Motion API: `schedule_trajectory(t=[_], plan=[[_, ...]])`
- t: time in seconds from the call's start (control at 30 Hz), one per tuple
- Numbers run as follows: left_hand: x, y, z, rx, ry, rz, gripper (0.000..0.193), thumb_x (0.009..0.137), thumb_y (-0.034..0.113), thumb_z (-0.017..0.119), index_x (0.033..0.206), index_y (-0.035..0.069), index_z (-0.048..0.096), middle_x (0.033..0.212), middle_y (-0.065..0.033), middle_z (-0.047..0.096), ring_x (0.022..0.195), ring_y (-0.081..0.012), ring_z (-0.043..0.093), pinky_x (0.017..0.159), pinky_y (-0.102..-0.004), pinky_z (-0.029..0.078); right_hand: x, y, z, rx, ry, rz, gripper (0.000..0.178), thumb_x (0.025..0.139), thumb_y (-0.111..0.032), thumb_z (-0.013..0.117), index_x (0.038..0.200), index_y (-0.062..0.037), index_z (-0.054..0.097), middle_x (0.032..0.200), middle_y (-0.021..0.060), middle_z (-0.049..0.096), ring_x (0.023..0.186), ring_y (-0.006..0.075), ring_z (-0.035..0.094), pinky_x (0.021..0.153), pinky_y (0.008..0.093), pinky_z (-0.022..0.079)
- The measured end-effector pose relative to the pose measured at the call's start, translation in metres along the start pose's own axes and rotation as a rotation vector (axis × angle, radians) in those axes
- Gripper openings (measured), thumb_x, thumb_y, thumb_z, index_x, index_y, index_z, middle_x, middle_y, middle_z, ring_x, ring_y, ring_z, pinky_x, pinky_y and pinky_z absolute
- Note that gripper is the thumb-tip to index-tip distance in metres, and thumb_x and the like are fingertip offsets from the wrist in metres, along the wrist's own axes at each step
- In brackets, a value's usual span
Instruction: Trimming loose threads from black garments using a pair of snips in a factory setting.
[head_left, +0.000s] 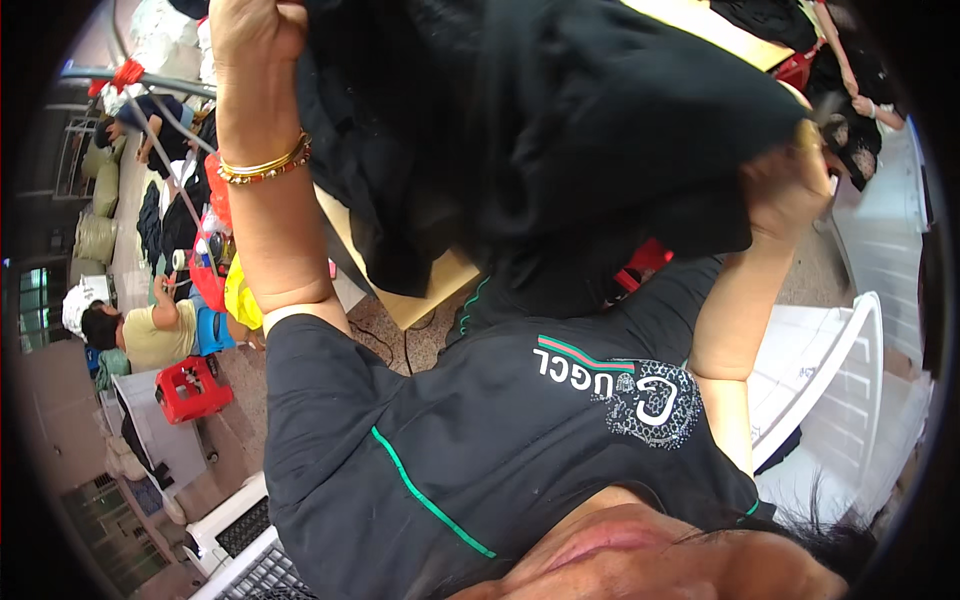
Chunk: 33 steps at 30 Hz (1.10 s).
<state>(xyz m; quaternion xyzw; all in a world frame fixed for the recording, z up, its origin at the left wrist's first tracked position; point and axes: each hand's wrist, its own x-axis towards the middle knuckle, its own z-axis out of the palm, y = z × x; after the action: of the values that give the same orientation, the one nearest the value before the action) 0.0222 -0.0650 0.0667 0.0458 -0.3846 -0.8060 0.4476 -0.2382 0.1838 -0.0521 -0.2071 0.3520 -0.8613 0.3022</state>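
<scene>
A large piece of black fabric (560, 130) hangs stretched between my two raised hands. Its garment type cannot be made out, and its upper part runs out of the top of the head view. My left hand (258, 32), below a wrist with gold and beaded bracelets, is closed at the fabric's left side, with its fingers partly cut off by the frame. On the other side, my right hand (785, 190) grips the right edge of the fabric and is slightly blurred. The lower folds drape in front of my lap and over a tan work surface (432, 295).
White plastic bins (880, 220) and a curved white chair frame (835, 355) stand close on my right. A metal rail (165, 80) is at upper left. Beyond it are a seated person (160, 335) and a red stool (193, 390). A co-worker's hand (862, 106) shows at upper right.
</scene>
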Motion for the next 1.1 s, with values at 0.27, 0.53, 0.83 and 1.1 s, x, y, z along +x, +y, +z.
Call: schedule_trajectory(t=[0.27, 0.53, 0.83, 1.1], plan=[[0.046, -0.102, -0.053, 1.325, -0.128, 0.134, 0.015, 0.091, 0.012, 0.063, 0.102, 0.002, 0.065, 0.077, 0.0040, 0.058, 0.073, -0.0047, 0.051, 0.065, -0.0191, 0.041, 0.014, 0.025, -0.125, 0.082, -0.137, 0.292, 0.027, 0.099, -0.022, 0.050, 0.087, 0.0022, 0.056, 0.058, -0.0043, 0.036, 0.043, 0.0036, 0.028, 0.040, 0.0189, 0.023], [0.004, -0.119, -0.029, 1.686, -0.302, 0.658, 0.030, 0.089, 0.015, 0.067, 0.118, 0.009, 0.065, 0.111, -0.0044, 0.059, 0.081, -0.0084, 0.060, 0.069, -0.0212, 0.047, -0.041, 0.026, -0.045, -0.942, -0.379, -0.186, 0.050, 0.074, -0.012, 0.081, 0.119, -0.0056, 0.062, 0.073, -0.0054, 0.052, 0.062, 0.0027, 0.050, 0.062, 0.0166, 0.041], [-0.048, -0.119, -0.026, 1.129, -0.216, 0.237, 0.024, 0.089, -0.005, 0.058, 0.112, -0.001, 0.062, 0.115, -0.0080, 0.057, 0.084, -0.0109, 0.064, 0.066, -0.0189, 0.052, -0.025, 0.031, -0.021, -0.632, -0.557, -0.406, 0.014, 0.080, -0.001, 0.064, 0.094, -0.0026, 0.062, 0.088, 0.0060, 0.066, 0.067, 0.0146, 0.064, 0.056, 0.0276, 0.049], [-0.034, -0.172, 0.024, 1.326, -0.745, 0.228, 0.047, 0.079, 0.000, 0.071, 0.124, 0.004, 0.058, 0.128, -0.0090, 0.054, 0.121, -0.0203, 0.052, 0.101, -0.0323, 0.041, -0.019, -0.002, -0.084, 0.349, 0.110, -0.007, 0.015, 0.089, -0.027, 0.065, 0.080, -0.0147, 0.062, 0.059, -0.0100, 0.038, 0.040, 0.0053, 0.028, 0.038, 0.0193, 0.022]])
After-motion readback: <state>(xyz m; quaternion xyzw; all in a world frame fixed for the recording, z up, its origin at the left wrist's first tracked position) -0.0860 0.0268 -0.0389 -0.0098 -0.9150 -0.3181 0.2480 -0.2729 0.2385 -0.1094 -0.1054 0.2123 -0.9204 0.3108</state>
